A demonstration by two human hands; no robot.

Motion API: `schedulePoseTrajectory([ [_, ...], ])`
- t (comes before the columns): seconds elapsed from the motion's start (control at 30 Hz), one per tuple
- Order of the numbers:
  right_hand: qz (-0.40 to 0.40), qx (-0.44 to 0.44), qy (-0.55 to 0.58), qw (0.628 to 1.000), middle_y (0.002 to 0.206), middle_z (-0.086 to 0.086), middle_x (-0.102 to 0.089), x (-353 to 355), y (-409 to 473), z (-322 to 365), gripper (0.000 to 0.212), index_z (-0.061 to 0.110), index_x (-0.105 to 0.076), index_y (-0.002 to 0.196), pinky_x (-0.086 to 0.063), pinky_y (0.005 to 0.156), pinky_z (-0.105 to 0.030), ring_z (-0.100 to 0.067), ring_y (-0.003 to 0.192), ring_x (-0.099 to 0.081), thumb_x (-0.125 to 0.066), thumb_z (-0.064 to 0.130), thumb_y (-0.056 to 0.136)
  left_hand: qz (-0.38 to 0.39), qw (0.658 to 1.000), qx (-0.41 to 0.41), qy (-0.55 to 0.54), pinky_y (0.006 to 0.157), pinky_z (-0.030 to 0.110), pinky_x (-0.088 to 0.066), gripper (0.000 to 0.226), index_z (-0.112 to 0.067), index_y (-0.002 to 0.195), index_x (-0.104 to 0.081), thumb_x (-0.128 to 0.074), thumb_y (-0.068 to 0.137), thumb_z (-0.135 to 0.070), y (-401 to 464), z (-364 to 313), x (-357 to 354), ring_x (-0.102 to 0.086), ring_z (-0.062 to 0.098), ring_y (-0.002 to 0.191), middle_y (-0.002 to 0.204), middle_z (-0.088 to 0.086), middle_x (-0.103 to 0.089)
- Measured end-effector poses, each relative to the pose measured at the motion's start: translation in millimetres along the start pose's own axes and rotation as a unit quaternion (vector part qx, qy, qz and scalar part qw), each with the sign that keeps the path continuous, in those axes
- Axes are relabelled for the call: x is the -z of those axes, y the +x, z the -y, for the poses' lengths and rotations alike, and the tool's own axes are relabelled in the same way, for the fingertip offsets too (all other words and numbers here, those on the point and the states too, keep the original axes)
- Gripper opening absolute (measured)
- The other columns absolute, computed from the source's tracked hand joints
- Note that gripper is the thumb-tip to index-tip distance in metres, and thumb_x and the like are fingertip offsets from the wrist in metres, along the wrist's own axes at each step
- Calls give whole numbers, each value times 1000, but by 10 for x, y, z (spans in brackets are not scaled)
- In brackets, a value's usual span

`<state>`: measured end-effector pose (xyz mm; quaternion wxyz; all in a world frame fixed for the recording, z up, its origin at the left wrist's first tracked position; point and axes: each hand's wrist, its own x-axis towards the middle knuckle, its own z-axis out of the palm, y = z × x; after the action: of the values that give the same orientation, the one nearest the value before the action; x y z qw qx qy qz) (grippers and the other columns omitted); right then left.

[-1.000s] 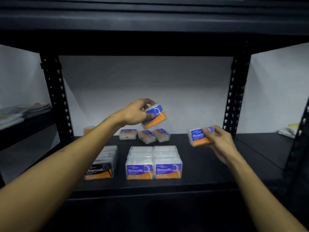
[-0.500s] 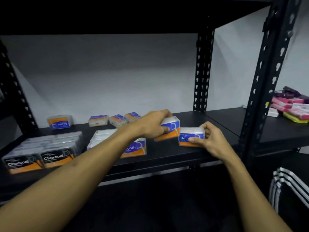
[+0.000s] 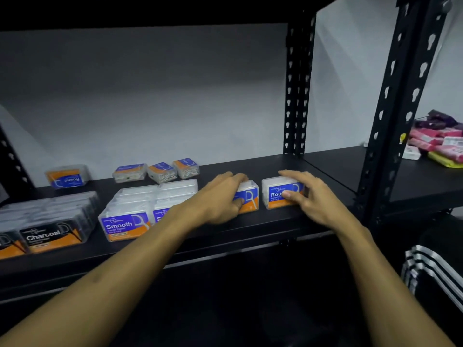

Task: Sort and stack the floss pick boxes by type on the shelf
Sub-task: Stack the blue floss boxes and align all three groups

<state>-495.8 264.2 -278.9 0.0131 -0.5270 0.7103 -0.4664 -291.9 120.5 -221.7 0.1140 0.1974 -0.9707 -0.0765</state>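
While both forearms reach in from below, each hand sits on a clear floss pick box standing on the black shelf point(image 3: 275, 221), near its front edge. The left hand point(image 3: 220, 196) curls over the top and front of a blue-and-orange box point(image 3: 249, 197), thumb against its label, gripping it; the type name is hidden by the fingers. Just to the right of that box, with a narrow gap between them, stands the Round box point(image 3: 280, 192), and the right hand point(image 3: 312, 199) holds it with fingers laid across the lid and the thumb pressed on the front label.

Left of the left hand's box, the Smooth boxes point(image 3: 127, 221) form two rows side by side running back from the front, white picks showing through their clear lids. Farther left of those lie the Charcoal boxes point(image 3: 53, 235), likewise in rows, their contents dark. Behind the Smooth rows, toward the wall, three small loose boxes point(image 3: 160, 171) lie tilted at odd angles, picks visible inside. Left of these, a lone Round box point(image 3: 67, 177) lies with its label upside down.

Right of the upright post point(image 3: 297, 96), a neighbouring shelf carries pink, purple and yellow packets point(image 3: 441, 144).
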Motion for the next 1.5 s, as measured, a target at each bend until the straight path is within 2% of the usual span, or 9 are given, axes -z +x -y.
schedulePoseTrajectory([
  [0.2, -3, 7, -12, 1000, 121, 2, -64, -47, 69, 5, 44, 31, -58, 130, -51, 97, -37, -16, 107, -62, -73, 29, 88, 22, 998, -26, 49, 107, 40, -42, 70, -19, 148, -39, -63, 90, -50, 232, -84, 152, -49, 24, 131, 145, 6, -51],
  [0.33, 5, 6, -7, 1000, 119, 0, -60, -94, 75, 61, 43, 28, -58, 130, -52, 89, -27, -14, 103, -61, -72, 26, 89, 76, 996, -22, 33, 99, 40, -49, 59, -20, 138, -52, -59, 91, -55, 343, -94, 197, -57, 23, 119, 134, 4, -60],
  [0.43, 0, 11, -3, 1000, 116, -1, -60, -104, 66, 91, 42, 27, -60, 128, -51, 89, -26, -15, 100, -61, -73, 23, 88, 68, 997, -32, 34, 90, 40, -50, 51, -19, 127, -61, -58, 91, -55, 331, -84, 122, -60, 24, 106, 116, 5, -67],
  [0.5, 4, 11, 1, 1000, 115, -1, -60, -99, 51, 94, 41, 27, -61, 127, -52, 90, -29, -15, 99, -61, -74, 23, 88, 52, 998, -35, 33, 88, 40, -48, 49, -17, 122, -61, -59, 91, -54, 315, -77, 66, -59, 25, 103, 112, 6, -67],
  [0.67, 22, 8, 35, 999, 115, 0, -61, -80, 27, 85, 40, 29, -61, 124, -55, 90, -35, -15, 100, -63, -76, 24, 86, 39, 998, -35, 33, 83, 37, -48, 47, -14, 120, -59, -58, 93, -52, 291, -89, 23, -56, 20, 95, 115, 9, -66],
  [0.93, 31, 5, 75, 997, 118, -2, -62, -56, -19, 74, 38, 30, -62, 119, -57, 89, -41, -17, 101, -65, -78, 26, 84, 31, 998, -41, 33, 83, 41, -49, 46, -14, 121, -56, -55, 95, -51, 199, -113, -6, -58, 25, 98, 113, 9, -66],
  [1.07, 36, 8, 83, 996, 120, -2, -63, -45, -39, 48, 41, 32, -62, 121, -57, 91, -41, -18, 103, -66, -77, 26, 84, 23, 998, -39, 43, 73, 34, -41, 45, -15, 120, -53, -53, 95, -53, 164, -147, -39, -51, 17, 88, 110, 7, -65],
  [1.33, 29, -1, 92, 995, 125, 3, -63, -59, -62, 54, 45, 32, -61, 126, -57, 93, -41, -15, 106, -66, -77, 25, 85, 17, 998, -23, 58, 79, 42, -49, 46, -15, 122, -51, -48, 97, -53, 124, -192, -52, -58, 26, 101, 117, 9, -64],
  [1.5, 31, -4, 94, 995, 126, 4, -62, -64, -77, 73, 49, 32, -58, 130, -58, 91, -40, -13, 107, -66, -77, 26, 85, 19, 998, -15, 65, 72, 35, -41, 46, -16, 125, -49, -46, 98, -53, 108, -205, -63, -58, 25, 105, 122, 7, -63],
])
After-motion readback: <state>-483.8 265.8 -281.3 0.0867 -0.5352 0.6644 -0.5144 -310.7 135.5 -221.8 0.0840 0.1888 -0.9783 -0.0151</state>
